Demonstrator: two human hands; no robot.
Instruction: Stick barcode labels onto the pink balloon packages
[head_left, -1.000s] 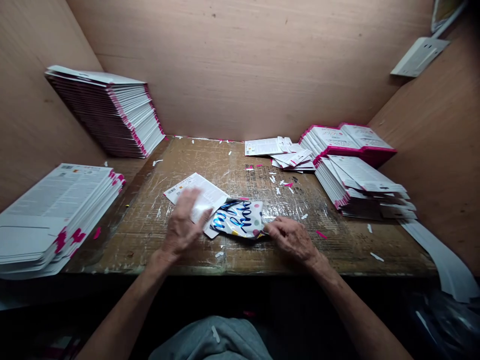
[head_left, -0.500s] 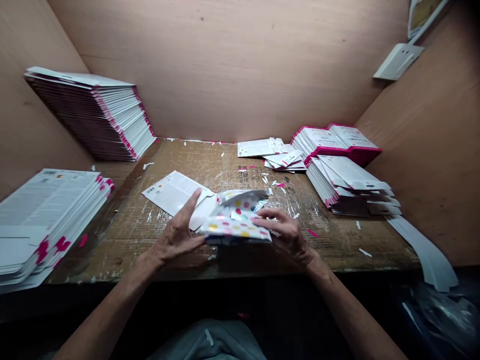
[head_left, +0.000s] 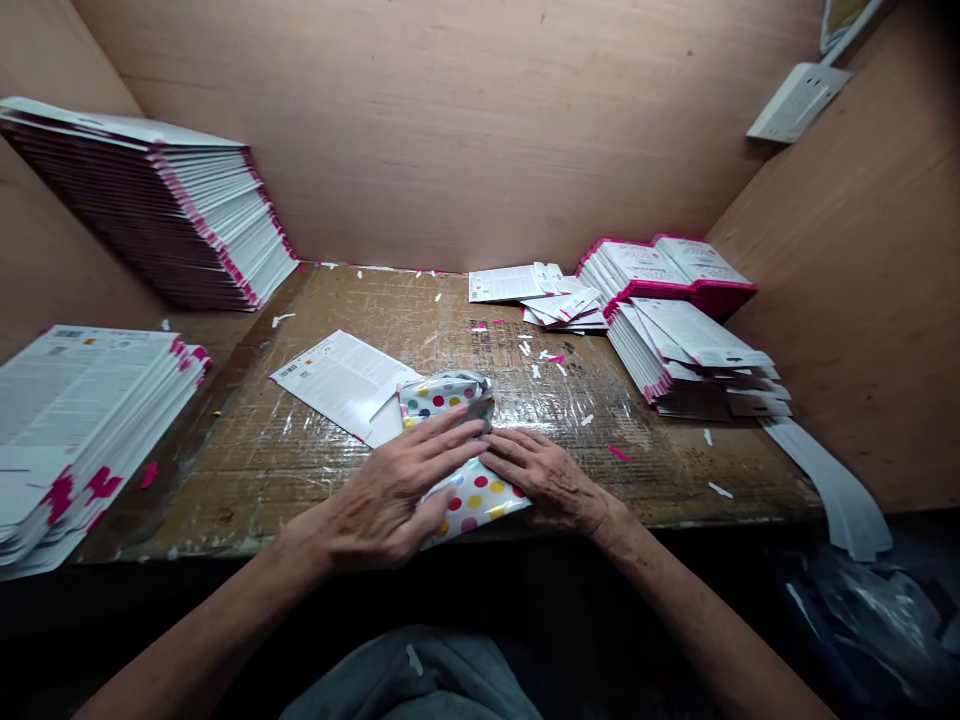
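A shiny white packet with coloured polka dots (head_left: pixel 480 497) lies at the table's front edge, its silvery far end folded up and curled. My left hand (head_left: pixel 401 485) lies flat across its left side and middle, fingers stretched out and thumb apart. From the right, my right hand (head_left: pixel 544 475) rests on it, fingers extended and fingertips close to those of my left hand. Part of the packet is hidden under both hands. Behind and left of it lies a white printed card envelope (head_left: pixel 341 380) with an unfolded flap, partly covered by the packet.
Card envelopes stand in a tall stack (head_left: pixel 217 220) at the back left and a lower stack (head_left: pixel 97 400) at the front left. More piles (head_left: pixel 675 350) are at the right, beside loose cards (head_left: pixel 510 283). Paper scraps dot the cardboard-covered table (head_left: pixel 247 460).
The packet has come down from a raised, tilted hold to lie flatter on the table. Both hands have moved inward over it, fingers laid out. The view has shifted slightly.
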